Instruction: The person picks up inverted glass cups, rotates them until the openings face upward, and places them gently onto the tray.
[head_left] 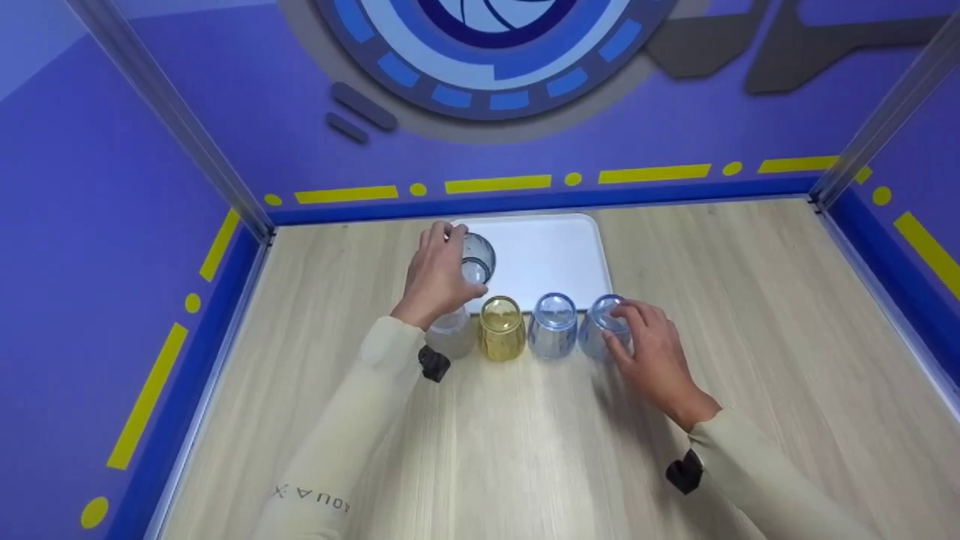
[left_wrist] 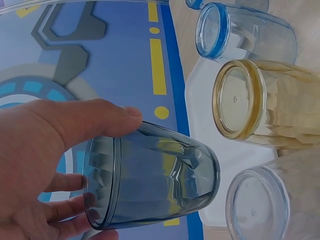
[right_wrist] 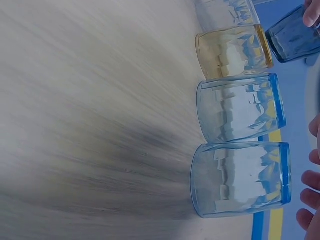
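Note:
My left hand (head_left: pixel 439 270) holds a smoky grey-blue glass tumbler (left_wrist: pixel 160 175) above the left part of a white tray (head_left: pixel 551 255). Thumb and fingers grip the tumbler near its thick base, which the left wrist view shows clearly. Along the tray's front edge stands a row of upside-down tumblers: a clear one (head_left: pixel 450 337) partly behind my left wrist, an amber one (head_left: pixel 502 330), a light blue one (head_left: pixel 553 326) and another light blue one (right_wrist: pixel 240 180) at the right end. Around the top of that last tumbler hovers my right hand (head_left: pixel 656 360), fingers spread and slightly apart from the glass.
A pale wood-grain table (head_left: pixel 525 450) carries everything. Blue printed panels (head_left: pixel 480 157) with yellow marks wall it in at the back and both sides, and metal posts (head_left: pixel 180 112) stand at the corners. The tray lies close to the back panel.

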